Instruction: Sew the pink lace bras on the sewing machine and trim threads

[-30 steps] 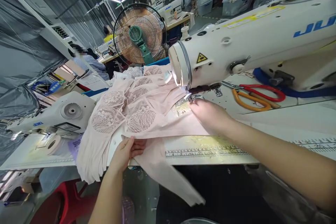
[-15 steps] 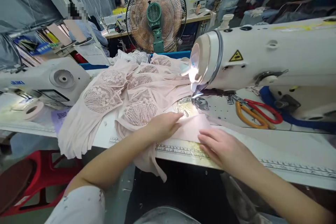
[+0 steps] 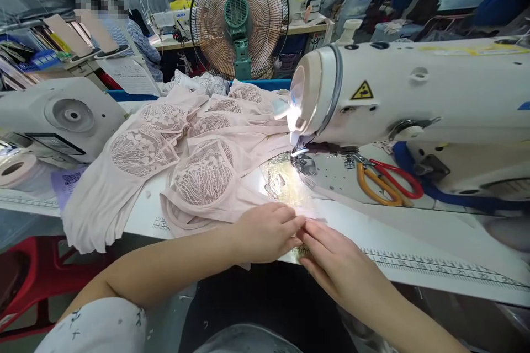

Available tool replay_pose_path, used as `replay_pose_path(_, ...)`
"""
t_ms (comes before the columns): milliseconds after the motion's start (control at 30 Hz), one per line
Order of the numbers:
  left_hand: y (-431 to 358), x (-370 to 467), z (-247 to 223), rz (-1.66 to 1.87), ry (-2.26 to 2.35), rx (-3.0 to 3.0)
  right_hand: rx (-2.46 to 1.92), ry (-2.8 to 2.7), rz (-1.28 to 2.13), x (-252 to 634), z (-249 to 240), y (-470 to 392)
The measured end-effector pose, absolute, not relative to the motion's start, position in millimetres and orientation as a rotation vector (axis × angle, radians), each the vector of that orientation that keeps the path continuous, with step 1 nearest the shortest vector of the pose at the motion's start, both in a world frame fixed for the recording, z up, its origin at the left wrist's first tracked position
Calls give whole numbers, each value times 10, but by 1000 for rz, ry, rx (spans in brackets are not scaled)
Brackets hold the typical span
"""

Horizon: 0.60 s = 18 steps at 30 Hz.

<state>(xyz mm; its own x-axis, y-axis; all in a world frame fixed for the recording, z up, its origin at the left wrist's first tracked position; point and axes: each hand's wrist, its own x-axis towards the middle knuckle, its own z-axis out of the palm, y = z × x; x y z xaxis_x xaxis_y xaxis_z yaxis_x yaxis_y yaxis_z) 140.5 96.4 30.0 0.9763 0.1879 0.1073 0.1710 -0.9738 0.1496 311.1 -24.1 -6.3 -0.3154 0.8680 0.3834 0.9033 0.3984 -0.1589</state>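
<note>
My left hand [image 3: 269,231] is closed, its fingers pressed together on the edge of pale pink fabric near the table's front edge. Touching it fingertip to fingertip, my right hand [image 3: 331,253] is closed on the same fabric edge. A lace-cupped pink garment [image 3: 207,176] lies just left of and behind my left hand. Beyond both hands stands the white sewing machine [image 3: 372,94], its lit needle area above the metal plate. More pink lace garments [image 3: 143,149] are piled further left.
Scissors with orange and red handles [image 3: 387,182] lie under the machine arm. A second machine [image 3: 62,116] and a thread roll [image 3: 16,171] are at left. Behind the garments stands a fan [image 3: 240,22]. A person in a striped shirt [image 3: 138,41] sits beyond. A red stool [image 3: 41,270] is lower left.
Both hands have come together nearer the table's front edge; the fabric that was spread between them is now mostly hidden by them. The view has shifted slightly right.
</note>
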Motion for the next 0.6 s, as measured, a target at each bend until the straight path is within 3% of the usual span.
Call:
replay_pose_path(300, 1162, 1486, 290, -95, 643, 3069, -1502, -2332, -112, 3079, 9, -355)
replay_pose_path(600, 1401, 1775, 312, -19, 807, 3177, -1514, -2328, -82, 3043, 6, 21)
